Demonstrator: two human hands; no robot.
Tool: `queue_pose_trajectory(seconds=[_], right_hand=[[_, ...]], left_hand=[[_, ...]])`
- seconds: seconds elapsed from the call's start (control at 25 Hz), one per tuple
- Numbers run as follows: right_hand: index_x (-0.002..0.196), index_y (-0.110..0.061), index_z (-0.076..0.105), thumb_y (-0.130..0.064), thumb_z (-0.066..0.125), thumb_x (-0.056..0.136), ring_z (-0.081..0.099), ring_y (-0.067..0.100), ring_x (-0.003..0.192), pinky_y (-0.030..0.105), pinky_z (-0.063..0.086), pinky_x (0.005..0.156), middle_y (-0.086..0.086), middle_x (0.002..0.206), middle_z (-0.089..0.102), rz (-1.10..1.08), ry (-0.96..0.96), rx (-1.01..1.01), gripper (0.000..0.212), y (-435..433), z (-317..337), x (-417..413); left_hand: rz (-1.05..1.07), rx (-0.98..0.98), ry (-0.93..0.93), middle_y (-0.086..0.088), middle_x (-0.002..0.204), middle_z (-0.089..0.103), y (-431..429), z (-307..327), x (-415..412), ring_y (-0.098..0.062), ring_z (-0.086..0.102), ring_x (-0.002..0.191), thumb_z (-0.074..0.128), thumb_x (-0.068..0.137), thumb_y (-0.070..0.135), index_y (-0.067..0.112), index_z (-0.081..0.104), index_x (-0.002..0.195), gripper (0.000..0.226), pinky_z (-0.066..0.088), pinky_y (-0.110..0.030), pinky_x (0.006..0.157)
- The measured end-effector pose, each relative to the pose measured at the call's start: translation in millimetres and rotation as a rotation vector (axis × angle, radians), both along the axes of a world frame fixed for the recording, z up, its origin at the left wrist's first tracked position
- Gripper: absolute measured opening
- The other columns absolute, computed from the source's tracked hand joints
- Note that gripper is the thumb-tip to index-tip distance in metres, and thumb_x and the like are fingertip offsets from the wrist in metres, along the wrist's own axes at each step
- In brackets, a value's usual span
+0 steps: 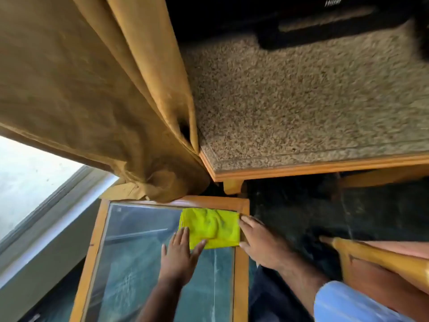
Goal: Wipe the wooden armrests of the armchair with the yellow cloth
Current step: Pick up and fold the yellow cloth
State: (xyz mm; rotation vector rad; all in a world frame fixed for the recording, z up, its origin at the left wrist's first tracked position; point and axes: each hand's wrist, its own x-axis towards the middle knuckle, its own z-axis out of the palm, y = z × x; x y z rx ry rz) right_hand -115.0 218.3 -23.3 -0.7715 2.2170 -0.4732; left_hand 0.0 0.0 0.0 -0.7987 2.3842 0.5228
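The yellow cloth [212, 227] lies folded on the far right corner of a glass-topped side table [241, 263] with a wooden frame. My left hand [180, 254] rests flat on the glass, fingers spread, its thumb touching the cloth's near edge. My right hand [260, 242] lies on the table's right frame, fingertips against the cloth's right edge; neither hand grips it. A wooden armrest of the armchair [376, 259] juts in at the lower right, apart from both hands.
A mustard curtain [92, 89] hangs at the left, its hem touching the side table's far edge. A larger wooden table with a speckled stone top [301, 108] stands beyond. Dark floor [325, 210] lies between the tables and the armchair. A window [27, 177] is at left.
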Motion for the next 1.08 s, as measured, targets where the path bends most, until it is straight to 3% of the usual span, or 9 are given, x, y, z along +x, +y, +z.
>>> queue_pose_trajectory(seconds=[0.16,0.36,0.44,0.52,0.64,0.76,0.84,0.96,1.08], right_hand=[[0.158,-0.005,0.030,-0.034,0.061,0.103,0.038,0.031,0.149,0.040,0.037,0.123,0.013,0.163,0.035,-0.175,-0.009,0.007,0.070,-36,-52,-24],[0.132,-0.012,0.058,-0.025,0.076,0.090,0.056,0.032,0.126,0.040,0.051,0.102,0.011,0.137,0.058,-0.267,-0.069,0.046,0.047,-41,-62,-16],[0.104,-0.020,0.066,-0.020,0.077,0.083,0.061,0.022,0.100,0.029,0.048,0.077,0.002,0.111,0.062,-0.438,-0.230,-0.025,0.024,-29,-47,-12],[0.092,-0.027,0.056,-0.020,0.073,0.085,0.052,0.010,0.073,0.025,0.037,0.058,-0.007,0.083,0.055,-0.616,-0.361,-0.102,0.020,-8,-21,-8],[0.101,-0.026,0.057,-0.017,0.071,0.090,0.060,0.020,0.078,0.029,0.044,0.063,-0.009,0.078,0.056,-0.827,-0.391,-0.193,0.020,35,32,-7],[0.109,-0.023,0.071,-0.016,0.083,0.084,0.072,0.015,0.095,0.030,0.055,0.083,-0.005,0.095,0.073,-0.914,-0.285,-0.359,0.029,104,88,-15],[0.106,-0.022,0.076,-0.017,0.091,0.077,0.069,-0.002,0.078,0.017,0.053,0.076,-0.002,0.094,0.079,-0.996,-0.201,-0.423,0.033,165,127,-20],[0.100,-0.019,0.078,-0.016,0.094,0.072,0.063,-0.005,0.071,0.009,0.046,0.069,-0.004,0.086,0.075,-1.175,-0.072,-0.430,0.032,270,179,-21],[0.103,-0.014,0.078,-0.010,0.090,0.077,0.069,0.005,0.085,0.016,0.049,0.079,-0.001,0.095,0.078,-1.330,0.118,-0.405,0.029,359,213,-10]], left_hand=[[0.357,0.053,0.179,-0.032,0.156,0.041,-15,-60,-26,-0.042,0.038,0.146,0.071,0.094,0.040,-0.008,0.039,0.149,0.080,0.031,-0.049,0.122],[0.575,0.004,0.233,-0.026,0.108,0.073,0,-81,-28,-0.045,0.067,0.105,0.075,0.091,0.030,0.004,0.066,0.109,0.033,0.051,-0.046,0.087],[0.651,0.108,0.247,-0.022,0.093,0.076,12,-69,-21,-0.043,0.070,0.095,0.075,0.092,0.023,0.006,0.071,0.096,0.018,0.057,-0.049,0.086],[0.768,0.286,0.299,-0.020,0.094,0.078,32,-44,-11,-0.039,0.073,0.095,0.073,0.093,0.015,0.007,0.074,0.096,0.009,0.059,-0.053,0.089],[0.923,0.588,0.337,-0.017,0.095,0.080,76,-4,1,-0.030,0.071,0.089,0.072,0.092,0.006,0.004,0.074,0.109,0.017,0.058,-0.042,0.078],[0.894,0.782,0.316,-0.031,0.113,0.075,122,31,-3,-0.042,0.073,0.100,0.072,0.086,0.000,0.002,0.071,0.119,0.034,0.060,-0.055,0.082],[0.770,0.824,0.263,-0.030,0.123,0.071,156,60,-15,-0.047,0.070,0.110,0.081,0.073,-0.003,0.009,0.069,0.120,0.050,0.056,-0.062,0.093],[0.425,0.854,0.220,-0.012,0.129,0.069,233,114,-51,-0.035,0.066,0.118,0.085,0.074,-0.007,0.031,0.064,0.126,0.068,0.051,-0.059,0.107],[0.111,0.897,0.232,0.000,0.097,0.077,324,158,-94,-0.013,0.072,0.081,0.089,0.063,0.014,0.040,0.069,0.111,0.058,0.063,-0.029,0.071]])
